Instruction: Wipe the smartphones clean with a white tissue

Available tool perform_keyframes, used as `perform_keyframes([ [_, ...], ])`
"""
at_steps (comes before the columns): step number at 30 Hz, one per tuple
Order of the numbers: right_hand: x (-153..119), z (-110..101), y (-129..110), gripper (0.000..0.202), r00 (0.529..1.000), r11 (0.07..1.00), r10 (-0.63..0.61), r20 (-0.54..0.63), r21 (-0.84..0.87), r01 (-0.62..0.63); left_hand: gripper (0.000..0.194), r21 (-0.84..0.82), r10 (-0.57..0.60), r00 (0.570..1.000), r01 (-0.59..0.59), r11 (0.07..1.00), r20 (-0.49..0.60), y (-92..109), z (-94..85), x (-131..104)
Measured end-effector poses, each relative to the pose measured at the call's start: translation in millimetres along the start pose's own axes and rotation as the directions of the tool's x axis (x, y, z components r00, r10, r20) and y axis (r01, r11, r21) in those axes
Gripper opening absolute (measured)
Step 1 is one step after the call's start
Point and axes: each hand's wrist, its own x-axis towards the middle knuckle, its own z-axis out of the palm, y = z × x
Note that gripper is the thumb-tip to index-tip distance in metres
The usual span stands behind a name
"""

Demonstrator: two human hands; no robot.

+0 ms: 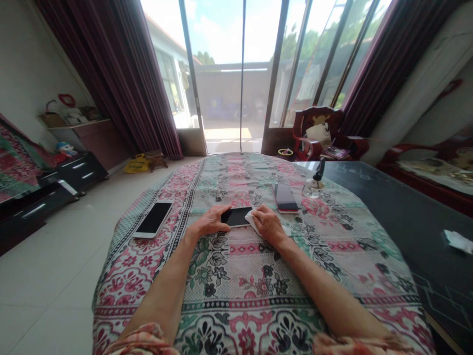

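A dark-screened smartphone [237, 216] lies sideways between my hands on the patterned tablecloth [251, 281]. My left hand [211, 220] grips its left end, thumb along the near edge and fingers at the far edge. In my right hand [266, 223] a white tissue [252, 220] is pinched and pressed against the phone's right end. Farther off to the right lies another phone [285, 198] with a reddish edge. A white phone [154, 219] with a black screen rests at the left of the table.
A clear glass bottle with a black spray top [316, 181] stands at the table's far right. Beyond it is a dark tabletop [406, 222] with a white packet [458, 241]. A wooden chair [318, 133] and glass doors are at the back; a yellow bag [139, 164] sits on the floor.
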Motion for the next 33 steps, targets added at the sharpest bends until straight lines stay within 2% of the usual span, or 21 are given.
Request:
perform_keyframes([
  [12, -12.2, -8.5, -6.3, 0.015, 1.0, 0.998, -0.013, -0.014, 0.057, 0.014, 0.078, -0.028, 0.004, 1.0, -0.005, 1.0, -0.011, -3.9, 2.0, -0.2],
  [18, -15.2, -13.4, -11.6, 0.013, 0.999, 0.999, 0.046, 0.016, 0.007, -0.047, 0.077, -0.025, -0.006, 1.0, 0.006, 1.0, -0.012, -5.4, 2.7, 0.8],
  [21, -16.2, -14.3, -11.3, 0.015, 0.999, 1.0, 0.019, 0.027, 0.005, -0.019, 0.077, -0.028, -0.013, 1.0, 0.013, 1.0, -0.009, -2.7, 1.1, 0.2],
  [27, -11.7, -11.1, -3.9, 0.023, 0.999, 1.0, -0.016, 0.046, -0.026, 0.018, 0.074, -0.041, -0.009, 1.0, 0.009, 0.999, -0.018, 4.1, -2.4, -0.9],
  [33, -0.8, -5.7, 0.0, 0.02, 0.999, 0.998, 0.01, 0.041, -0.054, -0.007, 0.075, -0.039, -0.015, 1.0, 0.014, 0.999, -0.01, 0.2, 0.0, -0.3],
])
